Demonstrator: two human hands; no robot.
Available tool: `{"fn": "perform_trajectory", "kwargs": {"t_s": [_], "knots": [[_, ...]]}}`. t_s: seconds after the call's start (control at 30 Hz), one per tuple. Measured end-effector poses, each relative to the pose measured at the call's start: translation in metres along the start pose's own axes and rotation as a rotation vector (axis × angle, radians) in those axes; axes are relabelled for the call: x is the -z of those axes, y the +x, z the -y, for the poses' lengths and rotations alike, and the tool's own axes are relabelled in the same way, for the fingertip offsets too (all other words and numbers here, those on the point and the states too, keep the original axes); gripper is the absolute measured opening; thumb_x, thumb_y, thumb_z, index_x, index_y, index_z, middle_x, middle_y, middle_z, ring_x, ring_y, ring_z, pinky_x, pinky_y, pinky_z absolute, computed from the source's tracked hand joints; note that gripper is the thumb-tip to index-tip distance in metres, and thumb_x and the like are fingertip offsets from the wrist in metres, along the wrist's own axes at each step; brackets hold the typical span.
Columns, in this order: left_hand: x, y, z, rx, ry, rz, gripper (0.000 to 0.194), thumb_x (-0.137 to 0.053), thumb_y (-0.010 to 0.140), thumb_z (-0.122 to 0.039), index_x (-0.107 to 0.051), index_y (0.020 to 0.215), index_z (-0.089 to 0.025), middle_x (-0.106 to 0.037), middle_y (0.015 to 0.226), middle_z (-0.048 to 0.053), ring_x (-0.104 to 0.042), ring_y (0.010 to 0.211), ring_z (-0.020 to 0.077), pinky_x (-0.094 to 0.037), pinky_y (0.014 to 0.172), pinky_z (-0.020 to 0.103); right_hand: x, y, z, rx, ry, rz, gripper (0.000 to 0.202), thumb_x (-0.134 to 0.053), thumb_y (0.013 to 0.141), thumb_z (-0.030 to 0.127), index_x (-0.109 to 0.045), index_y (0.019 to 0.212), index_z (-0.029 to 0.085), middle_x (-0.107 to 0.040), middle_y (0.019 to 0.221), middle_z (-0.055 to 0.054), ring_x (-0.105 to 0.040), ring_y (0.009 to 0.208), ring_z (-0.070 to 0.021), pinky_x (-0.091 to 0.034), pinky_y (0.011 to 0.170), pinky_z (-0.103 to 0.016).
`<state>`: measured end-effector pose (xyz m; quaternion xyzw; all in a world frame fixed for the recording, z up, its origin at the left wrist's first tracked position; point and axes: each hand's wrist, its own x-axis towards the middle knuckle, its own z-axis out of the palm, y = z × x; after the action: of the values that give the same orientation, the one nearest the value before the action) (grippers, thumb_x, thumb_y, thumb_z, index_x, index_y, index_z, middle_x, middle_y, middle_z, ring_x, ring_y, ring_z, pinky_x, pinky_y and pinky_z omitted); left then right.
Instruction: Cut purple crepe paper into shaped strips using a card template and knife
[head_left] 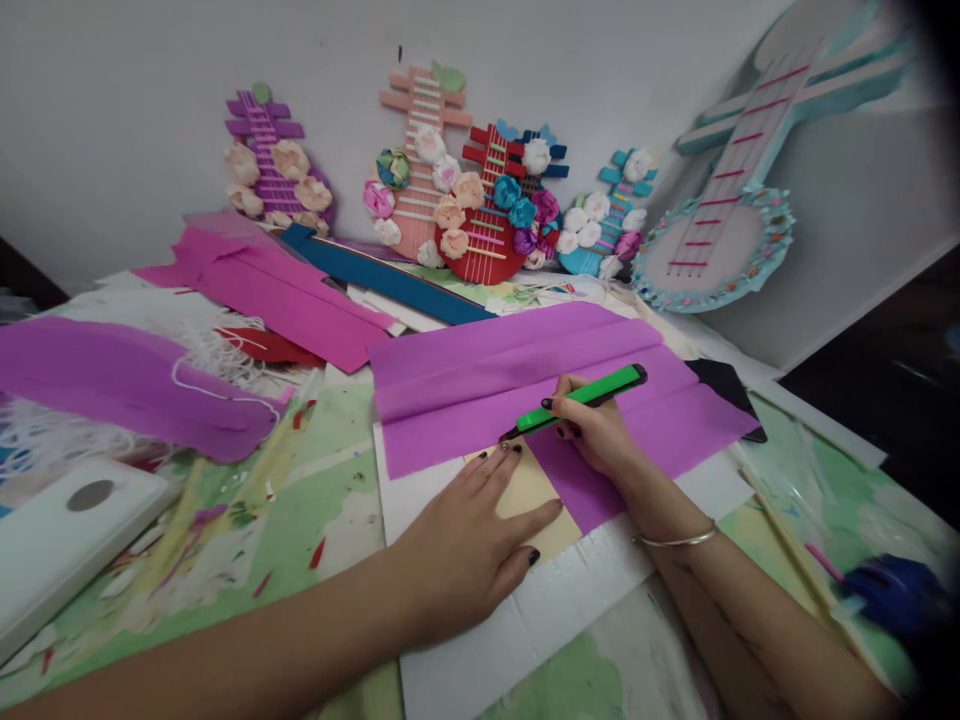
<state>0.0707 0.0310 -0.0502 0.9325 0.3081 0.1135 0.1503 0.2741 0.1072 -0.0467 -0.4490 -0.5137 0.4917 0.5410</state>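
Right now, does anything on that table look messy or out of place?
Yes: white string lies loosely tangled at left, and red scraps litter the table, looking untidy. The purple sheet also shows creases.

The table point(345, 505) has a blotched green-and-cream top. On it lies a flat white rectangular board point(465, 665), carrying a creased purple sheet point(457, 390) and a pale yellow card point(531, 482). A white tangle of thin string point(217, 352) lies left, with small red scraps point(318, 553) nearer; colourful flower-trimmed lute-shaped ornaments point(487, 258) stand behind.
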Motion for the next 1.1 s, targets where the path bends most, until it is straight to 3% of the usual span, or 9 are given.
{"fn": "perform_trajectory", "kwargs": {"t_s": [0.27, 0.73, 1.1], "knots": [[-0.003, -0.001, 0.001, -0.007, -0.007, -0.029, 0.053, -0.052, 0.091, -0.026, -0.041, 0.142, -0.034, -0.01, 0.161, 0.007, -0.017, 0.144, 0.0357, -0.025, 0.113, 0.056, 0.006, 0.002, 0.001, 0.004, -0.01, -0.018, 0.027, -0.07, 0.066, 0.022, -0.047, 0.053, 0.02, -0.039, 0.04, 0.007, -0.032, 0.036, -0.0073, -0.019, 0.039, -0.024], [-0.002, -0.001, 0.001, 0.001, -0.002, -0.002, 0.054, -0.051, 0.091, -0.025, -0.039, 0.143, -0.035, -0.012, 0.161, 0.006, -0.014, 0.145, 0.0353, -0.023, 0.114, 0.057, 0.011, 0.004, 0.002, 0.018, -0.026, -0.019, 0.027, -0.07, 0.066, 0.022, -0.047, 0.053, 0.02, -0.04, 0.04, 0.007, -0.033, 0.037, -0.007, -0.02, 0.04, -0.023], [-0.001, -0.001, 0.001, 0.01, 0.004, 0.034, 0.051, -0.046, 0.094, -0.03, -0.038, 0.144, -0.035, -0.016, 0.159, 0.013, -0.013, 0.144, 0.0376, -0.024, 0.113, 0.058, 0.012, 0.005, 0.003, 0.028, -0.031, -0.016, 0.027, -0.07, 0.066, 0.021, -0.047, 0.053, 0.02, -0.039, 0.04, 0.007, -0.033, 0.037, -0.0069, -0.02, 0.04, -0.023]]}}
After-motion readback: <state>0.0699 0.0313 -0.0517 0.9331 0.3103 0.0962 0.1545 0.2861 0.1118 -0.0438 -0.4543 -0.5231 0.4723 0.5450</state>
